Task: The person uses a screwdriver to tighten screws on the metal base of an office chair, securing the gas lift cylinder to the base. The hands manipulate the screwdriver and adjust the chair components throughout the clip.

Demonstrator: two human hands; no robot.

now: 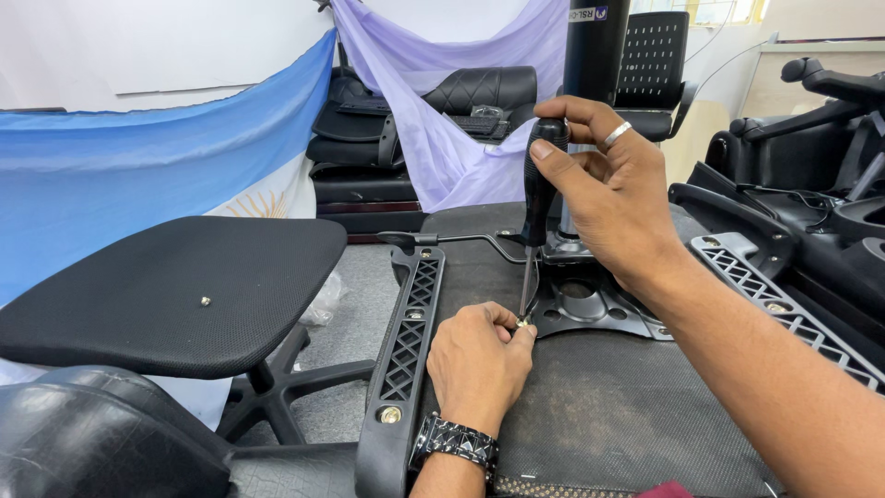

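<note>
My right hand (613, 198) grips the black handle of a screwdriver (537, 198) held upright, tip down at a small screw (524, 323). My left hand (479, 364) pinches that screw at the edge of the black metal mechanism plate (590, 309). The plate sits on the upturned underside of a chair seat (590, 415). A black gas-lift cylinder (595, 46) rises from the plate behind my right hand. Black armrest brackets lie along the seat's left (410, 341) and right (784, 304) sides.
Another black chair seat (175, 286) with one screw on it stands at the left over a star base. Blue and lilac cloths (138, 157) hang behind. Stacked black chair parts (369, 157) sit at the back, more at the right (811, 175).
</note>
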